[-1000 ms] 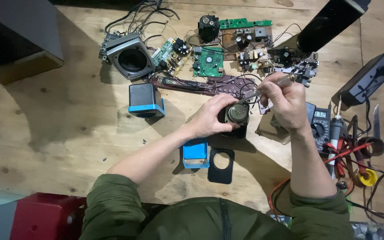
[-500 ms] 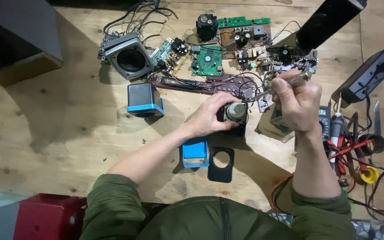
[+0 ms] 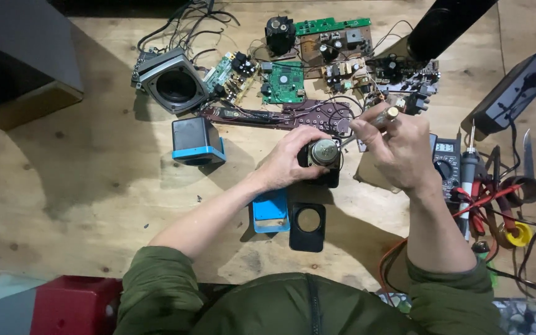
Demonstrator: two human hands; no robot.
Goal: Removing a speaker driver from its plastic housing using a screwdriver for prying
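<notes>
Centrally, the small speaker driver (image 3: 324, 153) sits magnet-up on the wooden bench (image 3: 63, 186); all positions are referenced to it. Well to its left stands a blue-based black cube speaker (image 3: 197, 141), and up-left of that an open grey speaker housing (image 3: 172, 87). The left hand (image 3: 293, 160) is wrapped around the driver's left side, gripping it. Just below the driver lie a blue frame (image 3: 270, 211) and a black ring panel (image 3: 308, 226). The right hand (image 3: 398, 149) pinches a slim screwdriver (image 3: 367, 126), tip at the driver's upper right. Further right lies a multimeter (image 3: 446, 158).
</notes>
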